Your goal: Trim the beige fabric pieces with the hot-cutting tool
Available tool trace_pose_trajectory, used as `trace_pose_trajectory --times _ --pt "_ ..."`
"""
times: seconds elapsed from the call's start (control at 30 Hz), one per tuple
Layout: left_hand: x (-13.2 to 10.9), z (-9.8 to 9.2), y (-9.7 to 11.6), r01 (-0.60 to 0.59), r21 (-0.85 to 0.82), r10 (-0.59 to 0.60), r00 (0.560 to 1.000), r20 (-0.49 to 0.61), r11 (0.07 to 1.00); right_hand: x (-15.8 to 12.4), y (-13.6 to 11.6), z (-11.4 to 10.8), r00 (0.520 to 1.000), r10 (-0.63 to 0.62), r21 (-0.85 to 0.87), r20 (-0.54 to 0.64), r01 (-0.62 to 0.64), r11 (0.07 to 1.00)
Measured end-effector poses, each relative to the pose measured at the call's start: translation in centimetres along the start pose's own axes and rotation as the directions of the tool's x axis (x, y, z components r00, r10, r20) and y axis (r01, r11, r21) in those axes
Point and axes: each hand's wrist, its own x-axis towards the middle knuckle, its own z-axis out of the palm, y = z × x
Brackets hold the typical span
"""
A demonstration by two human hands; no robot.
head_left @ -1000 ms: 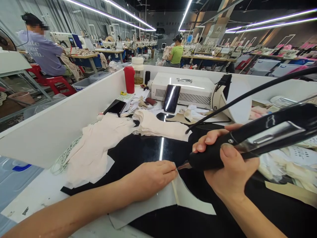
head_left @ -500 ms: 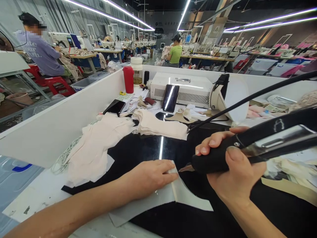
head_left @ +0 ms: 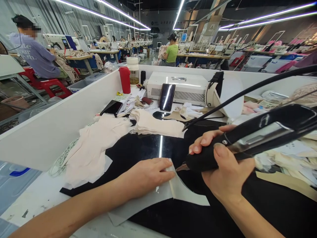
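My left hand (head_left: pixel 151 175) lies flat over a pale grey fabric piece (head_left: pixel 146 206), its fingers stretched across the upper end by a narrow cream seam strip (head_left: pixel 171 188). A curved tail of the piece extends right on the black work surface. In my right hand (head_left: pixel 226 175) is a black corded hand tool (head_left: pixel 250 137) with a silver lever and a narrow coppery tip. That tip points left and sits at the fabric's edge, close to my left fingertips; whether it touches the cloth I cannot tell.
Stacked pale pink fabric pieces (head_left: pixel 158 124) and a looser pile (head_left: pixel 94 148) lie beyond my left hand. Farther back are a phone (head_left: pixel 167 97), a white vented box (head_left: pixel 190 86) and a red tumbler (head_left: pixel 124 80). The tool's black cable (head_left: pixel 247 96) arches across the right; fabric scraps (head_left: pixel 287 158) lie there.
My right hand has brought the tool slightly left, its tip nearer the fabric edge. My left hand keeps its place on the fabric. The whole view has shifted a little.
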Motion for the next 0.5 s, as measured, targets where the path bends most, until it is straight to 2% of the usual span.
trace_pose_trajectory --times 0.2,0.37,0.5 --pt "0.7 -0.4 0.2 -0.100 -0.050 0.096 0.992 -0.081 0.994 0.0 -1.0 -0.6 0.999 -0.033 0.018 -0.012 0.033 0.999" --pt "1.2 -0.5 1.0 -0.029 -0.130 0.030 1.000 0.007 0.991 -0.3 -1.4 -0.9 0.999 -0.035 0.044 0.003 0.035 0.998" --pt "1.0 -0.6 1.0 -0.028 -0.142 0.036 0.998 0.052 0.989 -0.5 -1.5 -0.7 1.000 -0.024 0.053 0.014 0.023 0.998"
